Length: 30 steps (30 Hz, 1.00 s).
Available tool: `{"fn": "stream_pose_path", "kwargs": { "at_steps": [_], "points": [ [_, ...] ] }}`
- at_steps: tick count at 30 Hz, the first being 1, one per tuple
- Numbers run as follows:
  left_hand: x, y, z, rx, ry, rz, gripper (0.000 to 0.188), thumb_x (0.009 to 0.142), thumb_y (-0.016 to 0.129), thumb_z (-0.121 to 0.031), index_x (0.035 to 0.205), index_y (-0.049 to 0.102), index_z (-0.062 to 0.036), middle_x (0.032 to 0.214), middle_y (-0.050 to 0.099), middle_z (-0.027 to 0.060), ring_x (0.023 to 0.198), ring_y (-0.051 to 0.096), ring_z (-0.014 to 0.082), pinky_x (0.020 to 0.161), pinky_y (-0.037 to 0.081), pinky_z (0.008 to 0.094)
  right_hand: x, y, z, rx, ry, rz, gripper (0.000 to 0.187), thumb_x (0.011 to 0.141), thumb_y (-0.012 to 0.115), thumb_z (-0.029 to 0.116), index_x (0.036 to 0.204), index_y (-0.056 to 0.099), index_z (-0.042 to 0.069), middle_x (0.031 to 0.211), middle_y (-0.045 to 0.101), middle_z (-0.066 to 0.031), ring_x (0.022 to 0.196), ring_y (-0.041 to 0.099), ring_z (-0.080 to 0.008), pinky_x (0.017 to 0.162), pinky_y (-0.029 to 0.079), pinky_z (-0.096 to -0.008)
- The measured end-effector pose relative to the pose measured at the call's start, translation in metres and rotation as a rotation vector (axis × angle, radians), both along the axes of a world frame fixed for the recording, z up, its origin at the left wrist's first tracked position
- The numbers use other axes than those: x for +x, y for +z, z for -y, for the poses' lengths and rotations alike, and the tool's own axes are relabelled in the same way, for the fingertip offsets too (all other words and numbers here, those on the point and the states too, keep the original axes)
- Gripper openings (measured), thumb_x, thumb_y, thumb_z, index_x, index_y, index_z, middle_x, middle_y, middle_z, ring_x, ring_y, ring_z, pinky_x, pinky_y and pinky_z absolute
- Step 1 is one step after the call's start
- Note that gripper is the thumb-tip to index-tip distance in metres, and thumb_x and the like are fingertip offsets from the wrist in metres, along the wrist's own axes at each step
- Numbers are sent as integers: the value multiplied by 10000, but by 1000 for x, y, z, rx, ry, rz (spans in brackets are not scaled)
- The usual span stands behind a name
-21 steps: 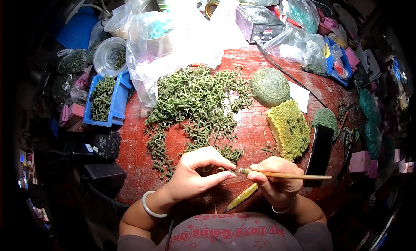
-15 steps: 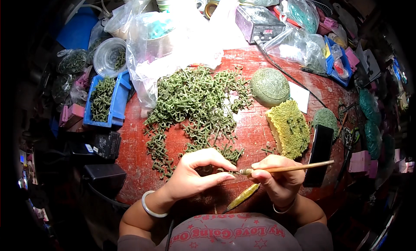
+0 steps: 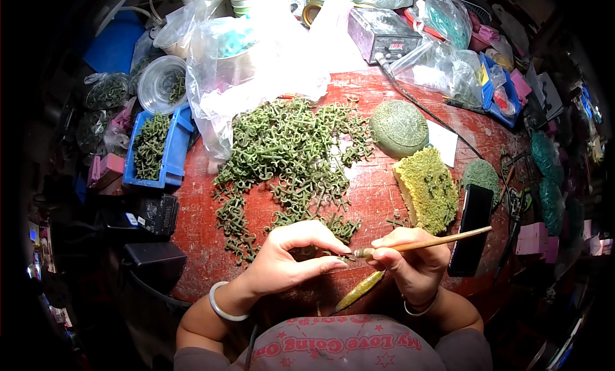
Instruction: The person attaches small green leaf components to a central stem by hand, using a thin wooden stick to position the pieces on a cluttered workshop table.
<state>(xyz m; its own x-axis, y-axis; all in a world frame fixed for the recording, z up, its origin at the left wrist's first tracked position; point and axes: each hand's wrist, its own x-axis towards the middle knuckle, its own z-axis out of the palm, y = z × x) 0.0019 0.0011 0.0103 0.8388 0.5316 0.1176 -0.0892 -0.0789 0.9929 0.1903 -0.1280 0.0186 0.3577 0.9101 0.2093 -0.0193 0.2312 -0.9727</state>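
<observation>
My left hand [image 3: 291, 252] pinches a small, dark piece between thumb and index fingertip; its shape is mostly covered. My right hand [image 3: 413, 259] grips a slim wooden-handled tool [image 3: 442, 240], its working end against or very near that piece. The tool's tip is too small to make out. Just beyond my left hand spreads a big pile of small green hook-shaped pieces [image 3: 282, 140]. A yellowish pointed tool [image 3: 360, 291] lies on the table between my wrists.
A yellow-green sponge-like block [image 3: 428, 192] with small pieces on it and a round green stone-like block [image 3: 398, 128] sit right of the pile. A black phone [image 3: 471, 230] lies farther right. Left stands a blue bin [image 3: 176, 147]; a cabled control box [image 3: 384, 37] is at the back.
The wooden handle has swung slightly, its free end now a little farther from me. Both hands stay in nearly the same place.
</observation>
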Motion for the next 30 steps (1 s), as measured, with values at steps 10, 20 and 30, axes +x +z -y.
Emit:
{"fn": "stream_pose_path", "kwargs": {
  "at_steps": [10,20,30],
  "points": [
    [1,-1,0,20,6,13,180,775,777,31,948,737,2,931,725,96,866,655,186,809,508,322,0,0,0,16,-3,-9,129,848,735,-27,960,688,-69,838,718,-137,723,686,-190,633,524,-287],
    [1,3,4,19,89,-91,156,803,760,27,953,728,-2,926,710,83,885,658,175,815,507,310,4,-1,-13,121,-5,476,162,851,734,3,1006,690,-13,818,700,-122,658,647,-196,588,502,-291],
    [0,10,6,-180,81,-162,282,806,789,-14,1071,695,-2,1029,688,65,902,632,119,814,496,273,0,-3,-17,85,66,647,177,799,745,-12,952,656,3,811,629,-123,697,613,-282,616,497,-356]
  ]
}}
